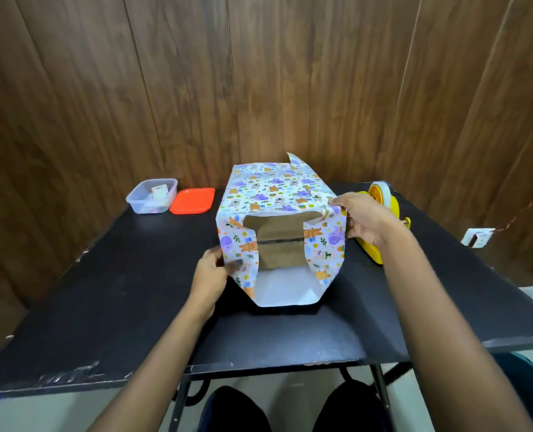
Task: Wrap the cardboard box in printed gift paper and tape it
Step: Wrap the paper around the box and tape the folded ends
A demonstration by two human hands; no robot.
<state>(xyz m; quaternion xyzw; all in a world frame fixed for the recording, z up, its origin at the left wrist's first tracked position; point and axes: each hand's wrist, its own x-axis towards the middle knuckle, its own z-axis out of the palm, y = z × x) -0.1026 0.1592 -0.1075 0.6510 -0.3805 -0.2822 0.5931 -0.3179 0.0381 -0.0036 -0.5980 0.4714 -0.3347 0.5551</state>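
Observation:
The cardboard box (279, 244) stands mid-table, its top and sides covered in printed gift paper (265, 191) with animal figures. The near end shows bare brown cardboard between two folded-in side flaps. A white bottom flap (285, 289) lies flat on the table toward me. My left hand (214, 271) holds the lower left corner, thumb pressed on the left flap. My right hand (363, 218) grips the upper right corner of the box, fingers curled over the paper edge.
A yellow tape dispenser (380, 194) stands at the right, partly behind my right hand. A clear plastic container (151, 196) and its orange lid (192, 201) sit at the back left. The black table (103, 291) backs onto a wooden wall.

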